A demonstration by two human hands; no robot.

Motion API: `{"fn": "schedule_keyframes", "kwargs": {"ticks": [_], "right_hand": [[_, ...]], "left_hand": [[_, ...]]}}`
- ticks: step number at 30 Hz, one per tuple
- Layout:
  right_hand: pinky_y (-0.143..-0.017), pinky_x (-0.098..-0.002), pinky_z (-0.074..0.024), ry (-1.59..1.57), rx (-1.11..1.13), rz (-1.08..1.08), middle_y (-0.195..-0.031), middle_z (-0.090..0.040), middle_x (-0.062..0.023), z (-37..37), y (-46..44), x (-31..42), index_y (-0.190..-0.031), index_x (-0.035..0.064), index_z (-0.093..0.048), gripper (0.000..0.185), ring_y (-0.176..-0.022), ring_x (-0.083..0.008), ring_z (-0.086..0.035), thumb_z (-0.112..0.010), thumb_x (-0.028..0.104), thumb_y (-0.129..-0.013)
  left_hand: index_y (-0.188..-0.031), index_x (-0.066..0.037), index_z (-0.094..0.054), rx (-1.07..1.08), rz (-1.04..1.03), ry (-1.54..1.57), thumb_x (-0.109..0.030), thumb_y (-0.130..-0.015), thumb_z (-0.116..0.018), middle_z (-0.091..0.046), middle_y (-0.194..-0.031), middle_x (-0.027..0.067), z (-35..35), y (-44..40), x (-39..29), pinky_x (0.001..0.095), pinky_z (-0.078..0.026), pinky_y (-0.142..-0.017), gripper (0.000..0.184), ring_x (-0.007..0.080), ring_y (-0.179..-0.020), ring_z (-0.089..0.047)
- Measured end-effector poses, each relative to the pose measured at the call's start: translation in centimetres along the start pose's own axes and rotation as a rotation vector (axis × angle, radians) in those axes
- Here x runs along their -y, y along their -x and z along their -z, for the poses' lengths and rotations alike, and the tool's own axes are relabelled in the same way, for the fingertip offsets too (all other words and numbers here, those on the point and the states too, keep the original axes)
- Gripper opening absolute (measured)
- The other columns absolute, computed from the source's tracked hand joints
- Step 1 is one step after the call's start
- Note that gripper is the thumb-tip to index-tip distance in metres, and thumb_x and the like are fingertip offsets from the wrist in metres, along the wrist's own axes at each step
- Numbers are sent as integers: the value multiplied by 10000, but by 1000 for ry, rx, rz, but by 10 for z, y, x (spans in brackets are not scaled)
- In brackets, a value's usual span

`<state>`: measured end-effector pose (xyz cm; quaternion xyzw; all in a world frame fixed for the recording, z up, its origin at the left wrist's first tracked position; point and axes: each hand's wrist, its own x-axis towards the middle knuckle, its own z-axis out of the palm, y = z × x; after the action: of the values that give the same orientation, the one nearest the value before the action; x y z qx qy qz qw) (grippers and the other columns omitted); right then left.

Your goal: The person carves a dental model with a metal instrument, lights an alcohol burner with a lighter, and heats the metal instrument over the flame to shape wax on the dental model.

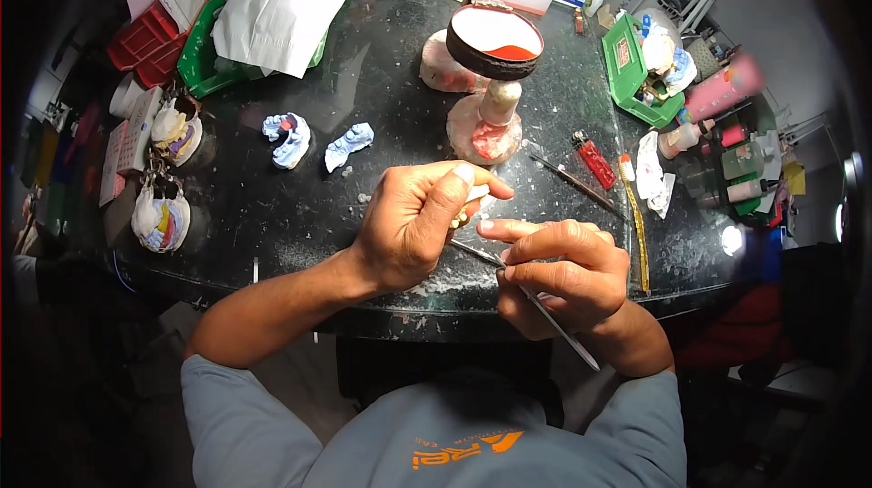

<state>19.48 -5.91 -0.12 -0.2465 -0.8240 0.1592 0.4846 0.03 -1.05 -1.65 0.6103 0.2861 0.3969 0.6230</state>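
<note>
Gripping a cream-coloured piece (461, 214), fingers of the left hand (409, 226) curl — the right hand (568, 272) pinches a metal tool (569, 337).

above the desk (381, 111), near its front edge, a piece (461, 216) in the left fingers (445, 196), an instrument (563, 334) in the right fingers (556, 241). by the left edge, a mounted model (162, 220) before another; rightward, two casts (288, 147), then a pedestal (486, 129). farther right, a lighter (593, 161) between a tool (578, 184) and a toothbrush (639, 229).
</note>
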Motion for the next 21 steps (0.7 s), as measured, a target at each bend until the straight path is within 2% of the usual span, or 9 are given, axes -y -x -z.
{"fn": "schedule_keyframes", "kwargs": {"ticks": [5,8,9,10,11,14,19,21], "right_hand": [[-751,-404,-638,55,-40,-39,-798,-626,-140,-3,2,1,-812,-45,-630,174,-830,-311,-729,-658,-124,-660],[-780,-434,-633,72,-68,-79,-776,-612,-143,-4,2,1,-803,-46,-615,186,-742,-240,-681,-643,-144,-647],[-786,-439,-632,71,-82,-85,-773,-610,-141,-4,2,0,-800,-44,-615,189,-719,-224,-666,-643,-146,-644],[-598,-299,-594,104,-149,-70,-758,-641,-79,-6,1,-4,-772,24,-678,167,-804,-257,-743,-721,-66,-639],[-605,-299,-595,101,-155,-71,-758,-641,-79,-7,1,-5,-775,23,-679,169,-809,-257,-743,-721,-68,-640],[-617,-297,-595,86,-171,-70,-761,-644,-78,-10,2,-5,-784,22,-682,176,-821,-259,-743,-720,-71,-639],[-597,-286,-580,75,-143,-71,-775,-654,-82,-8,3,-2,-784,27,-685,195,-830,-266,-745,-723,-67,-617],[-742,-390,-608,43,-90,-71,-808,-632,-139,-5,4,2,-820,-22,-643,192,-815,-283,-717,-662,-111,-650]], "left_hand": [[-1004,59,-694,-34,-24,-101,-308,-1020,-397,-538,-657,-35,2,-1,2,206,-336,-552,472,23,-589,-418],[-914,88,-689,-46,-5,-97,-228,-1001,-457,-653,-731,62,4,-1,-1,241,-462,-632,401,76,-711,-568],[-909,88,-690,-45,-15,-97,-223,-996,-459,-653,-729,63,4,-1,-1,242,-462,-631,397,77,-709,-569],[-904,88,-691,-44,-25,-96,-218,-992,-461,-652,-727,64,4,-2,0,243,-462,-630,393,77,-707,-569],[-899,88,-691,-44,-34,-96,-213,-988,-463,-652,-725,65,4,-1,0,244,-462,-629,388,77,-705,-570],[-979,70,-698,-38,-26,-106,-269,-997,-426,-585,-673,2,3,-1,1,222,-354,-570,435,44,-625,-463],[-986,88,-702,12,-98,-85,-242,-982,-431,-582,-653,17,3,-1,1,238,-367,-566,427,55,-624,-469],[-954,94,-703,24,-117,-79,-212,-969,-452,-606,-662,35,5,-1,2,249,-409,-585,396,68,-643,-508]]}}
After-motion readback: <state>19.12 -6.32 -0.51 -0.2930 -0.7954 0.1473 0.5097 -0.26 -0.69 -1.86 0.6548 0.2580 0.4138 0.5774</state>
